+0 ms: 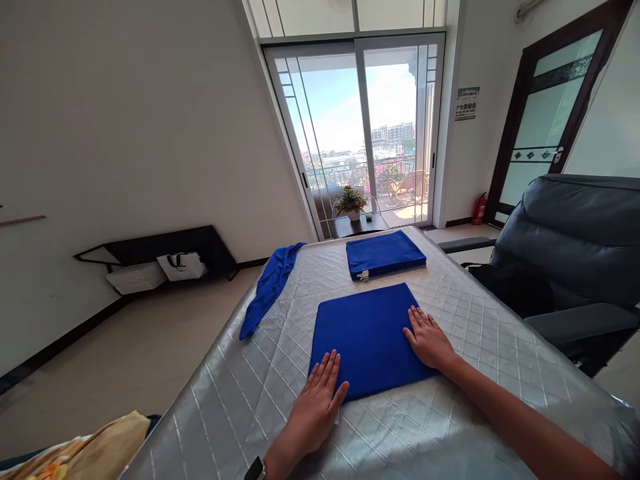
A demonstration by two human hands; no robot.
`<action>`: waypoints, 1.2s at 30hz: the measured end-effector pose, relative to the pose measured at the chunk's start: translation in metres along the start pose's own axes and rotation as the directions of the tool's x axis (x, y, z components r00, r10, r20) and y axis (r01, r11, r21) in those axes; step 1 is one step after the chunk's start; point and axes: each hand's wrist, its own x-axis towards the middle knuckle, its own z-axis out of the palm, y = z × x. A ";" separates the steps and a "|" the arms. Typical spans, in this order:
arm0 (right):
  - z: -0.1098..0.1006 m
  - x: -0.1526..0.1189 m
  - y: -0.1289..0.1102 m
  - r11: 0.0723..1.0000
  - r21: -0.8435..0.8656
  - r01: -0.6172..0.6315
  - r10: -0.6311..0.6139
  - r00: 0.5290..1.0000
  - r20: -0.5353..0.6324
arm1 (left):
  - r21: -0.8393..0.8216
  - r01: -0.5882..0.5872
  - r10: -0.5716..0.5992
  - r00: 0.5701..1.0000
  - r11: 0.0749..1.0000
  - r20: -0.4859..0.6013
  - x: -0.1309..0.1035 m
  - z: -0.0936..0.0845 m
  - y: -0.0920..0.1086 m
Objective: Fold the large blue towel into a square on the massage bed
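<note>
A flat blue cloth piece (367, 340), roughly square, lies in front of me on a silvery quilted table cover (280, 373). My left hand (320, 400) rests palm down on its near left corner, fingers stretched out. On its right edge my right hand (427, 339) lies flat, fingers extended and thumb apart. Behind it is a neat folded blue stack (385, 252) with a small white tag at its front left corner. A crumpled blue cloth (273, 283) is draped along the table's left edge.
A dark leather armchair (585, 247) stands close on the right. Beyond the table's far end, a potted plant (351, 202) sits on a small dark table before sliding glass doors. On the left, a black rack (215, 250) holds white bags; yellowish fabric (100, 447) shows at lower left.
</note>
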 end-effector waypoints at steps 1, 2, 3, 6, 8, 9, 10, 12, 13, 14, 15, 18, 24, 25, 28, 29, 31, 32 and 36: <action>-0.001 -0.001 -0.001 1.000 -0.005 -0.005 0.005 1.000 -0.006 | -0.008 0.010 -0.010 1.000 1.000 0.010 -0.012 0.002 -0.008; -0.003 -0.002 -0.003 1.000 -0.013 -0.009 0.009 1.000 -0.017 | -0.018 0.012 -0.011 1.000 1.000 0.021 -0.024 0.003 -0.014; -0.005 -0.004 -0.005 1.000 -0.025 -0.006 0.005 0.999 -0.036 | -0.030 0.009 -0.008 1.000 0.999 0.029 -0.034 0.004 -0.019; -0.021 -0.016 -0.007 0.996 -0.054 0.074 -0.080 0.988 -0.132 | -0.088 -0.008 0.010 1.000 0.996 0.027 -0.058 0.002 -0.029; -0.036 -0.032 -0.002 0.983 -0.028 0.182 -0.184 0.969 -0.163 | -0.148 -0.009 0.009 1.000 0.989 0.001 -0.069 -0.004 -0.033; -0.043 -0.041 0.002 0.971 0.003 0.240 -0.237 0.959 -0.156 | -0.183 -0.004 0.000 1.000 0.983 -0.021 -0.072 -0.008 -0.033; -0.049 -0.052 0.009 0.956 0.040 0.290 -0.283 0.949 -0.136 | -0.219 0.003 -0.012 0.999 0.976 -0.042 -0.075 -0.013 -0.033; -0.058 -0.072 0.024 0.928 0.113 0.356 -0.348 0.934 -0.082 | -0.286 0.020 -0.044 0.996 0.958 -0.079 -0.076 -0.024 -0.029; -0.061 -0.081 0.033 0.919 0.143 0.368 -0.364 0.930 -0.054 | -0.315 0.026 -0.057 0.994 0.949 -0.091 -0.075 -0.030 -0.026; -0.063 -0.089 0.041 0.915 0.167 0.366 -0.367 0.930 -0.029 | -0.340 0.031 -0.068 0.993 0.940 -0.098 -0.074 -0.036 -0.023; -0.064 -0.095 0.048 0.916 0.185 0.356 -0.360 0.933 -0.012 | -0.359 0.034 -0.075 0.992 0.933 -0.100 -0.071 -0.042 -0.020; -0.061 -0.104 0.063 0.919 0.201 0.339 -0.344 0.939 -0.006 | -0.401 0.041 -0.086 0.992 0.915 -0.094 -0.064 -0.055 -0.013; -0.049 -0.106 0.063 0.884 0.063 0.464 -0.447 0.877 -0.177 | -0.478 0.006 -0.047 0.996 0.878 -0.073 -0.061 -0.058 -0.017; -0.048 -0.106 0.062 0.877 0.039 0.479 -0.461 0.863 -0.206 | -0.484 0.004 -0.050 0.995 0.875 -0.083 -0.062 -0.057 -0.018; -0.052 -0.104 0.059 0.869 0.028 0.494 -0.472 0.845 -0.251 | -0.468 0.015 -0.083 0.989 0.884 -0.123 -0.061 -0.049 -0.021; -0.057 -0.102 0.058 0.870 0.040 0.491 -0.466 0.847 -0.256 | -0.451 0.020 -0.090 0.987 0.892 -0.133 -0.060 -0.046 -0.021; -0.070 -0.096 0.054 0.873 0.069 0.483 -0.449 0.851 -0.273 | -0.404 0.033 -0.098 0.985 0.914 -0.141 -0.056 -0.042 -0.018; -0.079 -0.091 0.051 0.872 0.082 0.482 -0.442 0.850 -0.287 | -0.375 0.039 -0.101 0.984 0.926 -0.145 -0.054 -0.041 -0.015; -0.117 -0.070 0.036 0.851 0.098 0.517 -0.456 0.818 -0.350 | -0.248 0.058 -0.108 0.975 0.967 -0.193 -0.046 -0.041 -0.003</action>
